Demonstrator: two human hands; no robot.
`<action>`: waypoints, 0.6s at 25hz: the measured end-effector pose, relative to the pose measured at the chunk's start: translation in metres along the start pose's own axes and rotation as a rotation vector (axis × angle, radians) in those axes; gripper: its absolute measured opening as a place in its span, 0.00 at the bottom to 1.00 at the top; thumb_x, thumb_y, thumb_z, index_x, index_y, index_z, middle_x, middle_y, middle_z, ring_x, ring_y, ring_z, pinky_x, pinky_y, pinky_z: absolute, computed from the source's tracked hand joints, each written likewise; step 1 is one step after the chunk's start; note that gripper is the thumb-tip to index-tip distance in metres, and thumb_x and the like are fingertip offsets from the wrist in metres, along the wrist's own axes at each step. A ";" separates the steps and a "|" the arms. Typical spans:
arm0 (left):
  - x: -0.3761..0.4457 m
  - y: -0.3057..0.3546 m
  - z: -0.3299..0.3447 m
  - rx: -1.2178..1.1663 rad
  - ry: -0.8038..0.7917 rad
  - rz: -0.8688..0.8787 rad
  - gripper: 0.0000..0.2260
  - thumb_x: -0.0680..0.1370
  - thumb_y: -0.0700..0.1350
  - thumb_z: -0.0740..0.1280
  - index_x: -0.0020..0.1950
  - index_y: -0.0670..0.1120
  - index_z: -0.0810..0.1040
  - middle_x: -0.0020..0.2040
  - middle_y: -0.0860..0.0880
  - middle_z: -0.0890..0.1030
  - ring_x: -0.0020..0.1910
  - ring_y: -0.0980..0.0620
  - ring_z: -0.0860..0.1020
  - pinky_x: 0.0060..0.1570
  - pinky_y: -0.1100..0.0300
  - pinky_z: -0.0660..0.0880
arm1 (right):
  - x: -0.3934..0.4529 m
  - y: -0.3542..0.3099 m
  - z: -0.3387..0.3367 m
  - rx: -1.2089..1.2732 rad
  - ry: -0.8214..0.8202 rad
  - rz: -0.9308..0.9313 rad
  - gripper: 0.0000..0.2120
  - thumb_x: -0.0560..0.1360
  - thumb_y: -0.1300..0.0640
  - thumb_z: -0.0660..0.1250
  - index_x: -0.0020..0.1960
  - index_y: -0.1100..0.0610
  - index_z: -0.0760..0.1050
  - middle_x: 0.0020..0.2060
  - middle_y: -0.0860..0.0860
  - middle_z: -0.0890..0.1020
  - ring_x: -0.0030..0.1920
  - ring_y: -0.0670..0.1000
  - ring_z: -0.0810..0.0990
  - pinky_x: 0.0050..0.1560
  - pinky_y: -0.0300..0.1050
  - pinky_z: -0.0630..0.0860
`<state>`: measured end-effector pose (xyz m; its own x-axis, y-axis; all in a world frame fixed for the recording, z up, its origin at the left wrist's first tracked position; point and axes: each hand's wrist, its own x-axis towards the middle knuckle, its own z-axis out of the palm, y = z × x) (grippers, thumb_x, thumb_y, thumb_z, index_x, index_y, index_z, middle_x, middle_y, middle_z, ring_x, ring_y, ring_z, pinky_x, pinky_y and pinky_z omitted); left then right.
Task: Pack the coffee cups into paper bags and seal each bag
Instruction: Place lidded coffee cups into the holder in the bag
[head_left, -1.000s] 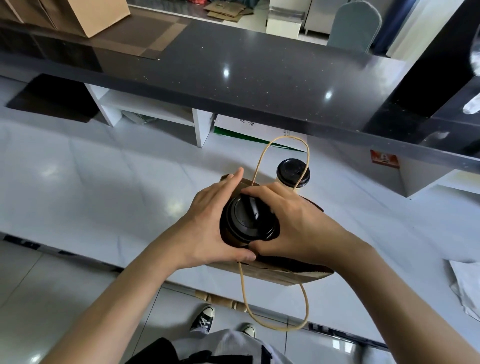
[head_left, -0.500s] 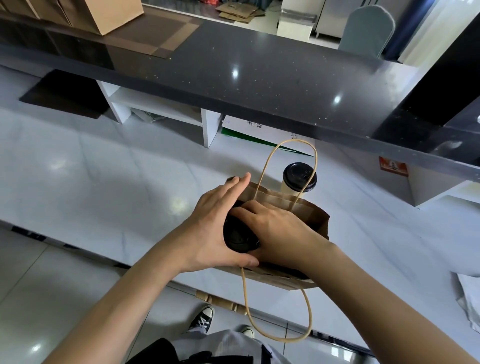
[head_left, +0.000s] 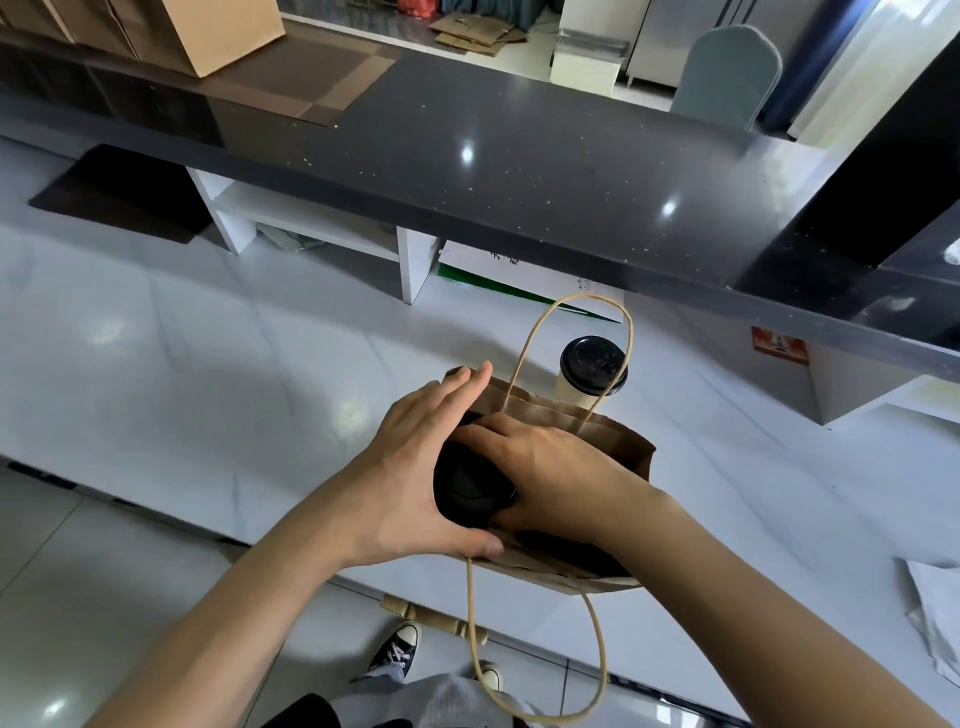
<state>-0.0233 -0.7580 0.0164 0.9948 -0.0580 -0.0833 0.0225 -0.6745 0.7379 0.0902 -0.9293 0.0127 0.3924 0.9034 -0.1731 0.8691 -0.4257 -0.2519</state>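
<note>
Brown kraft paper bag (head_left: 618, 447) stands open near the front edge of the white tabletop (head_left: 208, 353), its mouth facing up so a cup can go straight down; 1 twine handle (head_left: 540, 332) arches up from the far wall, the other hangs over the near wall and off the tabletop edge, out of the way of the opening. Right hand (head_left: 550, 478) reaches into the mouth with its fingers (head_left: 483, 431) curled over the black-lidded coffee cup (head_left: 467, 493), gripping it from above, likely to keep it upright while it is lowered; the cup sits in the left part of the opening with only its lid showing. Left hand (head_left: 415, 478) lies flat against the bag's left side, fingers straight and thumb along the near rim, seemingly bracing the thin paper so it neither folds nor tips. 1 more coffee cup, cream-bodied with a black lid (head_left: 592, 369), stands on the tabletop just behind the bag, not yet packed; the bag top is unsealed. Whether anything else is inside the bag I cannot tell.
</note>
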 end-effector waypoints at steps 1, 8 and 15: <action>-0.001 -0.001 -0.001 0.005 0.002 -0.002 0.62 0.58 0.65 0.82 0.76 0.75 0.39 0.74 0.78 0.42 0.78 0.69 0.41 0.74 0.60 0.52 | -0.004 0.003 0.000 0.014 0.009 0.004 0.40 0.70 0.48 0.76 0.78 0.47 0.61 0.66 0.48 0.74 0.58 0.53 0.80 0.52 0.47 0.78; -0.005 -0.005 -0.006 0.024 0.021 -0.019 0.62 0.59 0.64 0.83 0.78 0.72 0.39 0.81 0.67 0.45 0.79 0.66 0.43 0.77 0.57 0.54 | -0.021 0.023 -0.003 0.078 0.037 0.133 0.40 0.68 0.48 0.77 0.73 0.42 0.58 0.64 0.45 0.73 0.53 0.50 0.81 0.50 0.45 0.79; 0.000 -0.003 -0.002 0.036 0.023 -0.013 0.63 0.59 0.63 0.83 0.78 0.72 0.38 0.81 0.65 0.44 0.80 0.64 0.43 0.79 0.55 0.55 | -0.011 0.006 0.003 0.003 0.017 0.071 0.39 0.71 0.47 0.75 0.77 0.46 0.60 0.64 0.48 0.74 0.56 0.52 0.81 0.52 0.48 0.79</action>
<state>-0.0234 -0.7549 0.0156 0.9965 -0.0328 -0.0771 0.0320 -0.7009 0.7125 0.0904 -0.9417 0.0105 0.4583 0.8714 -0.1747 0.8377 -0.4892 -0.2426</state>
